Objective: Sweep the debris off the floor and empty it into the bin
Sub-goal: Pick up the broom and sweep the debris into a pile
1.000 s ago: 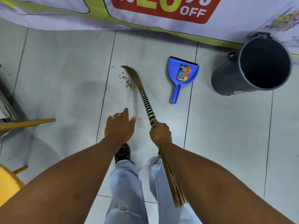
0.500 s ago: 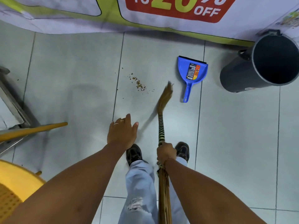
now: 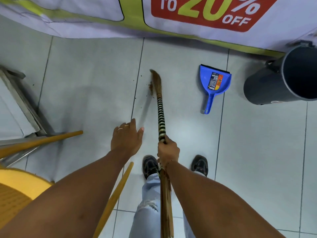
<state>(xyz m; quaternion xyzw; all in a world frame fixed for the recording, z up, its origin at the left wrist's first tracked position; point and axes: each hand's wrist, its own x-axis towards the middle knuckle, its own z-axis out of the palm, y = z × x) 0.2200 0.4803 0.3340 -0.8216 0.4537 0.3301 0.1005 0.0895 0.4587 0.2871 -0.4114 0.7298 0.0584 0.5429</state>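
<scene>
Left edge: a yellow plastic chair and a wooden pole lie beside a metal frame; none of it is part of the sweeping.
Left hand: released, fingers spread, hovering over the floor tiles, holding nothing.
Debris: a small brown heap just left of the broom head, with a few stray specks on the tile beyond it.
Broom: striped handle, bristle tip down on the floor, touching the heap.
Right hand: clenched around the broom handle.
Dustpan: blue, flat on the floor, apart from the heap to its right, nothing visible in it.
Bin: dark, open, near the right edge; no debris can be made out inside.
Progress: early, as I judge it. The debris is roughly gathered; pushing it into the dustpan and tipping that into the bin remain.
</scene>
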